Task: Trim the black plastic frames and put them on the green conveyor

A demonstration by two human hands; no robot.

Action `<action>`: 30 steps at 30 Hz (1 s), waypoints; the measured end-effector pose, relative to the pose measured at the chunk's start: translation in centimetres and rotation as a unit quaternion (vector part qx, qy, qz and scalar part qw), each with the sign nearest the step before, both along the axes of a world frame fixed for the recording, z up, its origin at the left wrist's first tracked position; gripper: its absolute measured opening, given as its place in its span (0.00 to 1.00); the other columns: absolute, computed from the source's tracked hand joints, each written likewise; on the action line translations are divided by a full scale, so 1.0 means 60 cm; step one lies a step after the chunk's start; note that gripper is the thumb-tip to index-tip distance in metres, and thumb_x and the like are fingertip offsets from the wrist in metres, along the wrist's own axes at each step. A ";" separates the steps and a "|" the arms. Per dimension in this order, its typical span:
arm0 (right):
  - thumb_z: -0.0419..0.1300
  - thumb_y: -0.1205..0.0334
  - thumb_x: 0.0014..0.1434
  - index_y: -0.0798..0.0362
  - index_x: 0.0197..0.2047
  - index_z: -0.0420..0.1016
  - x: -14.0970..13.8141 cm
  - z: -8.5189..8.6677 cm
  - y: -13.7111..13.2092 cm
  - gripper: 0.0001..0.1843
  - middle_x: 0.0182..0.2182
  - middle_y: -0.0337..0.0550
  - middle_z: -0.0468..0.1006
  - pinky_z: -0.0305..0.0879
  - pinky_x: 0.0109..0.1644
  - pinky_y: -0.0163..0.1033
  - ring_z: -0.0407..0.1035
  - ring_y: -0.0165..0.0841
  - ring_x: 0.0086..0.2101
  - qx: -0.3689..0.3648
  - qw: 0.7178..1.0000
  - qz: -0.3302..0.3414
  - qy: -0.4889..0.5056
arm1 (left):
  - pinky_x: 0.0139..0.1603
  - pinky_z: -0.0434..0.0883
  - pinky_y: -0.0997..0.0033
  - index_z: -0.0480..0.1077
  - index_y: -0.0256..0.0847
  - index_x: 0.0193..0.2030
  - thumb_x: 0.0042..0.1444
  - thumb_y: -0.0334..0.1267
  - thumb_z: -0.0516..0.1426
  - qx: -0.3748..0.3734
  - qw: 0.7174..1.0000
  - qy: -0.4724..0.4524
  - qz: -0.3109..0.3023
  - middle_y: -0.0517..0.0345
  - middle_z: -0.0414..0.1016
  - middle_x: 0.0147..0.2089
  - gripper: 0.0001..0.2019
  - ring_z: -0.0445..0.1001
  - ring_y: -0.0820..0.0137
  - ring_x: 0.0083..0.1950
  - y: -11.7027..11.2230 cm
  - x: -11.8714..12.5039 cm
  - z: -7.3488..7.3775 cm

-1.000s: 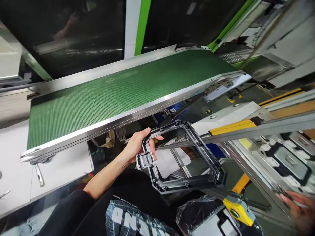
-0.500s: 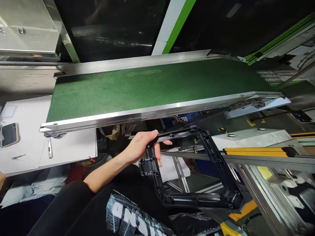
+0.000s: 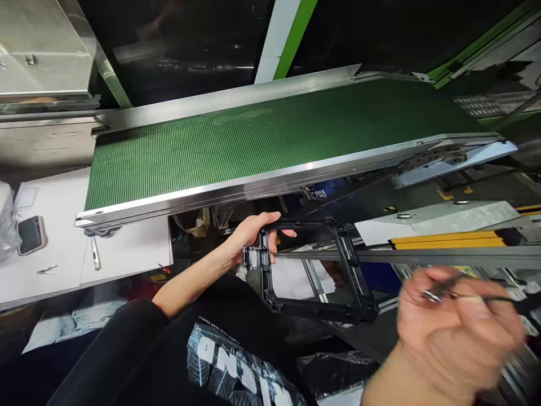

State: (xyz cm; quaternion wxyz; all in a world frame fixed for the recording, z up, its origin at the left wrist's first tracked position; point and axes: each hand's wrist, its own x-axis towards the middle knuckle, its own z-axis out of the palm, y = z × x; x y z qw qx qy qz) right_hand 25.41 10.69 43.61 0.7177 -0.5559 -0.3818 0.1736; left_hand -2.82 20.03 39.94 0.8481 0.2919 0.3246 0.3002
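My left hand (image 3: pixel 253 234) is closed round the upper left corner of a black plastic frame (image 3: pixel 313 309). The frame has chamfered corners, small screw bosses and a bracket-like tab (image 3: pixel 253 257) on its left side; its large middle is open. At the lower right, my right hand (image 3: pixel 456 332) is raised, apart from the frame. Its fingers are closed on a small metal hand tool (image 3: pixel 435 294) with a thin dark end pointing right. Motion blur and the fingers hide the tool's exact kind.
A green conveyor belt (image 3: pixel 236 149) with metal side rails runs across beyond my hands. On the white table (image 3: pixel 131 256) at left lie a phone (image 3: pixel 31 234), a pen-like tool (image 3: pixel 95 254) and small tweezers-like metal pieces (image 3: pixel 46 270). A yellow-edged metal rail (image 3: pixel 448 241) stands at right.
My right hand has come into view at the lower right with the metal tool. The frame in my left hand has tilted and shifted slightly up; the view has turned a little.
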 end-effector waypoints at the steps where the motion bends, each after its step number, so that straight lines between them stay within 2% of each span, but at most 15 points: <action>1: 0.79 0.48 0.36 0.52 0.21 0.69 -0.026 0.005 0.009 0.25 0.23 0.42 0.70 0.63 0.23 0.33 0.68 0.33 0.26 0.002 0.999 0.030 0.016 | 0.18 0.68 0.75 0.82 0.30 0.41 0.62 0.60 0.60 -0.001 1.000 0.002 0.000 0.61 0.71 0.19 0.28 0.72 0.71 0.16 -0.001 -0.001 -0.001; 3: 0.80 0.49 0.42 0.53 0.24 0.75 -0.067 0.015 0.020 0.22 0.24 0.44 0.75 0.68 0.23 0.35 0.72 0.34 0.25 0.003 0.996 0.087 0.007 | 0.19 0.69 0.74 0.82 0.31 0.42 0.62 0.61 0.61 0.010 1.000 0.003 0.009 0.60 0.73 0.20 0.29 0.74 0.69 0.17 -0.010 -0.005 -0.002; 5: 0.81 0.56 0.48 0.49 0.40 0.84 -0.097 0.026 0.019 0.18 0.30 0.43 0.80 0.76 0.28 0.36 0.77 0.36 0.29 0.001 0.991 0.124 -0.043 | 0.20 0.71 0.72 0.82 0.32 0.43 0.62 0.64 0.61 0.044 0.998 -0.001 0.039 0.60 0.75 0.21 0.30 0.77 0.67 0.20 -0.027 -0.013 -0.001; 7: 0.80 0.65 0.49 0.44 0.58 0.81 -0.122 0.038 0.014 0.33 0.35 0.41 0.84 0.82 0.36 0.36 0.81 0.36 0.35 0.006 0.987 0.128 -0.093 | 0.26 0.75 0.71 0.81 0.34 0.46 0.64 0.65 0.60 0.097 0.991 0.001 0.089 0.60 0.77 0.23 0.30 0.80 0.65 0.24 -0.049 -0.018 0.001; 8: 0.80 0.67 0.49 0.44 0.62 0.79 -0.134 0.045 0.011 0.37 0.37 0.42 0.85 0.84 0.39 0.35 0.83 0.36 0.36 0.005 0.984 0.132 -0.121 | 0.30 0.77 0.70 0.80 0.35 0.48 0.65 0.65 0.60 0.127 0.985 0.005 0.120 0.59 0.78 0.24 0.30 0.82 0.65 0.27 -0.060 -0.020 0.002; 10: 0.79 0.71 0.50 0.49 0.59 0.81 -0.162 0.056 0.010 0.33 0.41 0.46 0.86 0.85 0.42 0.35 0.84 0.38 0.38 0.003 0.975 0.152 -0.161 | 0.40 0.79 0.68 0.79 0.36 0.50 0.67 0.63 0.59 0.168 0.970 0.009 0.175 0.58 0.81 0.28 0.28 0.84 0.64 0.32 -0.080 -0.021 0.004; 12: 0.78 0.76 0.48 0.54 0.53 0.83 -0.190 0.061 0.016 0.28 0.45 0.50 0.86 0.86 0.44 0.36 0.84 0.40 0.40 0.013 0.966 0.190 -0.177 | 0.45 0.80 0.67 0.78 0.37 0.53 0.69 0.60 0.59 0.181 0.963 0.004 0.198 0.55 0.84 0.33 0.25 0.86 0.63 0.38 -0.096 -0.022 0.007; 15: 0.77 0.82 0.46 0.56 0.54 0.83 -0.224 0.058 0.029 0.31 0.48 0.51 0.86 0.86 0.51 0.40 0.84 0.42 0.42 0.035 0.957 0.221 -0.187 | 0.42 0.80 0.68 0.76 0.38 0.55 0.70 0.58 0.59 0.168 0.966 -0.006 0.198 0.50 0.87 0.40 0.23 0.87 0.61 0.42 -0.108 -0.024 0.012; 18: 0.76 0.80 0.49 0.55 0.56 0.81 -0.238 0.054 0.038 0.31 0.50 0.51 0.85 0.85 0.55 0.42 0.83 0.41 0.46 0.027 0.950 0.215 -0.226 | 0.43 0.82 0.66 0.76 0.38 0.55 0.71 0.57 0.59 0.168 0.961 -0.040 0.215 0.50 0.87 0.41 0.22 0.87 0.61 0.42 -0.113 -0.025 0.016; 22: 0.74 0.82 0.52 0.53 0.54 0.80 -0.240 0.065 0.042 0.28 0.55 0.50 0.83 0.87 0.52 0.44 0.82 0.43 0.51 0.043 0.939 0.264 -0.218 | 0.50 0.82 0.63 0.75 0.38 0.58 0.74 0.50 0.57 0.213 0.942 -0.093 0.242 0.49 0.87 0.45 0.18 0.86 0.63 0.45 -0.117 -0.025 0.016; 26: 0.73 0.82 0.53 0.53 0.52 0.80 -0.237 0.079 0.043 0.26 0.52 0.47 0.85 0.87 0.50 0.39 0.83 0.40 0.47 0.056 0.937 0.266 -0.221 | 0.45 0.80 0.70 0.73 0.38 0.64 0.75 0.47 0.56 0.221 0.946 -0.125 0.202 0.43 0.86 0.50 0.19 0.85 0.61 0.51 -0.121 -0.029 0.020; 28: 0.72 0.81 0.55 0.52 0.53 0.81 -0.235 0.084 0.045 0.25 0.51 0.45 0.85 0.86 0.50 0.35 0.83 0.38 0.46 0.041 0.938 0.254 -0.233 | 0.43 0.79 0.71 0.72 0.39 0.68 0.75 0.48 0.56 0.198 0.955 -0.145 0.166 0.41 0.86 0.52 0.21 0.85 0.59 0.54 -0.121 -0.031 0.020; 30: 0.72 0.81 0.56 0.52 0.56 0.81 -0.232 0.086 0.051 0.27 0.50 0.45 0.85 0.85 0.50 0.33 0.83 0.37 0.45 0.023 0.937 0.250 -0.243 | 0.44 0.81 0.69 0.71 0.40 0.70 0.75 0.49 0.56 0.157 0.963 -0.162 0.149 0.40 0.85 0.54 0.23 0.85 0.57 0.55 -0.119 -0.029 0.016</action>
